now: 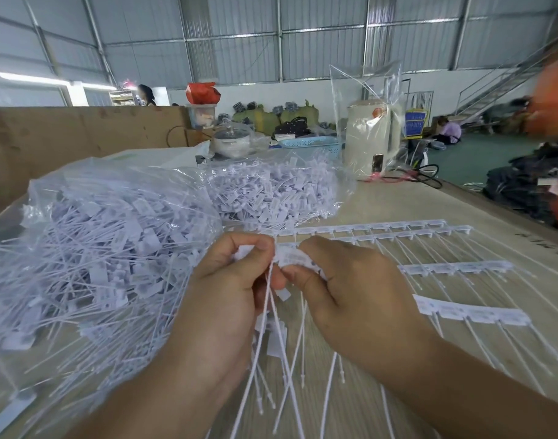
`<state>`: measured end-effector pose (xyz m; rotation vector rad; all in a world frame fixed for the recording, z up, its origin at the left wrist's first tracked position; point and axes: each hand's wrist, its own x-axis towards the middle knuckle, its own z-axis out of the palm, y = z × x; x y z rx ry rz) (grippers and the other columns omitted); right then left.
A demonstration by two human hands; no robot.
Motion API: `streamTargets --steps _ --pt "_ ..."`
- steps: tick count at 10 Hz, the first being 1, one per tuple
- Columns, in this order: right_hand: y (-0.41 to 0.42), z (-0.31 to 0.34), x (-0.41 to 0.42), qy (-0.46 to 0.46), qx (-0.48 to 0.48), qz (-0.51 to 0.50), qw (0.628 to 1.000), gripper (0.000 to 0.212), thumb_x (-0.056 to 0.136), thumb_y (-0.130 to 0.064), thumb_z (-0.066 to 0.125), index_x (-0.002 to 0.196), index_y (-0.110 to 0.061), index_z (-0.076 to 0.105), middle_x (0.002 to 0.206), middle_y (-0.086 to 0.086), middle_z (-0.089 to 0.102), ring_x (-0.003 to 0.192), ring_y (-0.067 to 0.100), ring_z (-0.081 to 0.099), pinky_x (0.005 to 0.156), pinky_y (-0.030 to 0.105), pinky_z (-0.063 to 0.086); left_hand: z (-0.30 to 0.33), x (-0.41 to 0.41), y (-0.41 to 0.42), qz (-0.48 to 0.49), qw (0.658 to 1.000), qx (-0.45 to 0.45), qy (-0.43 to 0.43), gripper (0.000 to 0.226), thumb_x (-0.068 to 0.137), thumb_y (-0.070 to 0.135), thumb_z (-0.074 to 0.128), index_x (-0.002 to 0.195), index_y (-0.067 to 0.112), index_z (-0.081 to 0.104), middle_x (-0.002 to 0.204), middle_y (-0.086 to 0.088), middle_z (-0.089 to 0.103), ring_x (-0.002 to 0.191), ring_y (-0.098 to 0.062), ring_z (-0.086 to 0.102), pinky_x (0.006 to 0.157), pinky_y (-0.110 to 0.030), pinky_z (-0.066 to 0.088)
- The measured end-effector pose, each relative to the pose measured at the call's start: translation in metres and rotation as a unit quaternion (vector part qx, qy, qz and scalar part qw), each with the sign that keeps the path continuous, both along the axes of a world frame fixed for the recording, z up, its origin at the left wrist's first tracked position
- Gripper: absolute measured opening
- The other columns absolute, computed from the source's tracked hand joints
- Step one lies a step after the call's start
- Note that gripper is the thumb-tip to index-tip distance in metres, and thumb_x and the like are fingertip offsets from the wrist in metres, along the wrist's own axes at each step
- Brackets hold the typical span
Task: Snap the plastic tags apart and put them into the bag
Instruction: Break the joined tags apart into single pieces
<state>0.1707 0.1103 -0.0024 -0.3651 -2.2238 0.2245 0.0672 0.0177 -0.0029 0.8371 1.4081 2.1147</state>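
Observation:
My left hand (pixel 230 280) and my right hand (pixel 350 280) meet at the centre of the table, both pinching a short strip of white plastic tags (pixel 291 256). The tags' long thin tails hang down between my wrists. A big clear bag (pixel 90 248) heaped with separated white tags lies on the left, touching my left hand. A second clear bag of tags (pixel 271 188) lies behind it. Unbroken tag strips (pixel 398 231) lie in rows on the table to the right, with another strip (pixel 470 312) nearer me.
The wooden table (pixel 398 198) runs to a right edge with the floor beyond. At the back stand a pot (pixel 231 142), a blue basket (pixel 312 144), a cream appliance (pixel 371 134) under an upright clear bag, and a cardboard wall (pixel 81 131). People sit in the distance.

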Motion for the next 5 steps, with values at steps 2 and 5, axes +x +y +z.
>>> streamTargets --steps 2,5 --pt "-0.0026 -0.0056 -0.0033 0.057 0.039 -0.002 0.998 0.022 0.087 -0.024 0.06 0.068 -0.013 0.055 0.054 -0.004 0.045 0.043 0.021 0.043 0.039 0.029 0.036 -0.0036 -0.0044 0.0042 -0.015 0.998 0.0 -0.062 0.028 0.084 0.017 0.064 0.058 0.024 0.068 0.052 -0.004 0.053 0.042 -0.012 0.041 0.039 -0.022 0.036" --pt "-0.001 -0.0076 -0.0053 0.11 0.035 0.036 0.993 0.021 0.088 -0.02 0.06 0.07 -0.01 0.057 0.054 -0.004 0.045 0.044 0.018 0.043 0.039 0.03 0.037 -0.0034 -0.0113 0.003 -0.174 0.983 0.053 -0.02 0.033 0.082 0.026 0.058 0.051 0.027 0.071 0.048 0.009 0.059 0.042 0.001 0.056 0.043 -0.013 0.044"
